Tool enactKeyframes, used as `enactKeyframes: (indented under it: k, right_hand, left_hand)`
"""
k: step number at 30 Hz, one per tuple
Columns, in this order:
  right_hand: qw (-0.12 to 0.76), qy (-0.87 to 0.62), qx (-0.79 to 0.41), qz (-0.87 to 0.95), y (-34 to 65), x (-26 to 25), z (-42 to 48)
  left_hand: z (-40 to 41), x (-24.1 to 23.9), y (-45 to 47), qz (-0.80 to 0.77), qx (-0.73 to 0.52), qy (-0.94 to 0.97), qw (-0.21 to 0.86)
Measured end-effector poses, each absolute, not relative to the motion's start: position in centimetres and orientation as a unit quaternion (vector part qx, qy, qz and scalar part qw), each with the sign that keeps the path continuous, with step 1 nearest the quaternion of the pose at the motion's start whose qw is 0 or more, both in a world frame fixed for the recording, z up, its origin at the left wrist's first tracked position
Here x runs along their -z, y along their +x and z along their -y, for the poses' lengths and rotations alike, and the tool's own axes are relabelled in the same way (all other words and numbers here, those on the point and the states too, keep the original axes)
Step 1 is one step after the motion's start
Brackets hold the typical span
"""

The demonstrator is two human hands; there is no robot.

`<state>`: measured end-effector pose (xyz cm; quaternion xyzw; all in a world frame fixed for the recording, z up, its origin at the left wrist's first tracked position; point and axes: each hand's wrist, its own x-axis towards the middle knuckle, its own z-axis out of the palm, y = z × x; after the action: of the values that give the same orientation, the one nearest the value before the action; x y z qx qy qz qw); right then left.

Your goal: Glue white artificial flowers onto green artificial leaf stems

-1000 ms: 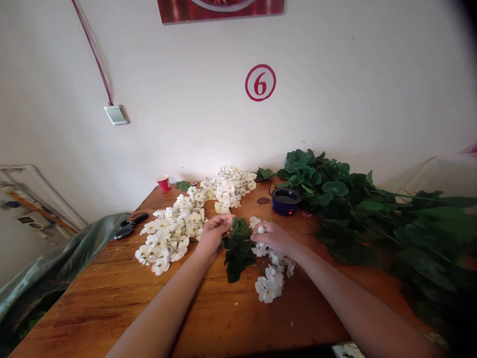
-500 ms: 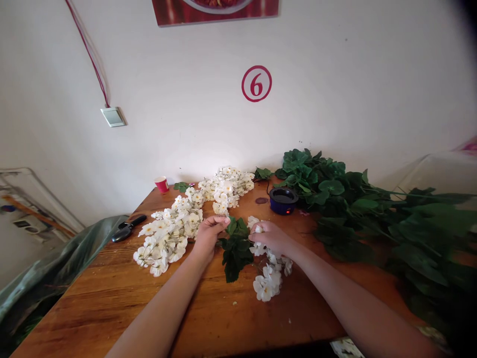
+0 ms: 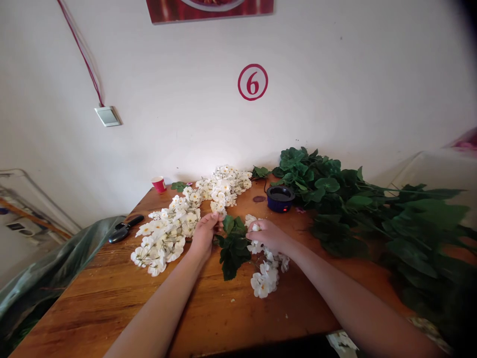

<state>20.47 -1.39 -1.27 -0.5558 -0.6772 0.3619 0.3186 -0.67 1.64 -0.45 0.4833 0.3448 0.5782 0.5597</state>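
Note:
My left hand (image 3: 205, 232) is closed in a pinch beside a cluster of dark green artificial leaves (image 3: 234, 246); what its fingertips hold is too small to make out. To the right of the leaves, my right hand (image 3: 270, 235) is closed on a spray of white artificial flowers (image 3: 264, 281). Some of its blossoms hang below that hand, over the wooden table (image 3: 208, 313). Behind and left of my left hand lies a long heap of white flowers (image 3: 169, 233) with thin stems.
A blue heating pot (image 3: 280, 200) with a lit red light stands beyond my right hand. A large pile of green leaves (image 3: 328, 184) covers the right side. Black-handled cutters (image 3: 124, 229) and a red paper cup (image 3: 158, 184) are at the left, near the wall.
My left hand has shifted slightly left, its fingertips drawing away from the green leaves towards the white heap. My right hand stays on the flower spray. The whole view has shifted a little.

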Motion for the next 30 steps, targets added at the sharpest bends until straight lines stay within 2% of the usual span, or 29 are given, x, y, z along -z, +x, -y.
enactKeyframes:
  k: [9,11,13,15,17,22,26,30]
  right_hand:
    - [0.356,-0.534,-0.364,0.675,20.5,1.9,1.0]
    - [0.378,-0.519,-0.359,0.678,20.5,2.1,1.0]
    - [0.393,-0.519,-0.344,0.677,20.5,2.1,1.0]
    - [0.389,-0.533,-0.332,0.674,20.4,2.0,1.1]
    - [0.378,-0.548,-0.325,0.671,20.3,1.7,1.3]
    - [0.367,-0.556,-0.286,0.689,20.2,1.0,2.1]
    - [0.441,-0.517,-0.296,0.671,20.4,1.1,1.7]
    - [0.528,-0.483,-0.349,0.605,21.0,0.9,1.0]
  left_hand:
    - [0.8,-1.7,-0.5,-0.318,-0.591,0.594,0.444]
    - [3.2,-2.7,0.0,-0.263,-0.497,0.775,0.287]
    - [6.2,-2.8,1.1,-0.144,-0.375,0.899,0.176]
    - [9.2,-1.6,2.7,-0.022,-0.274,0.953,0.129]
    - [11.4,0.6,4.3,0.079,-0.23,0.965,0.097]
    - [13.3,5.0,6.1,0.173,-0.116,0.977,-0.034]
    - [13.2,4.3,5.9,0.169,-0.088,0.98,-0.06]
    - [12.9,3.2,6.1,0.165,-0.109,0.98,-0.021]
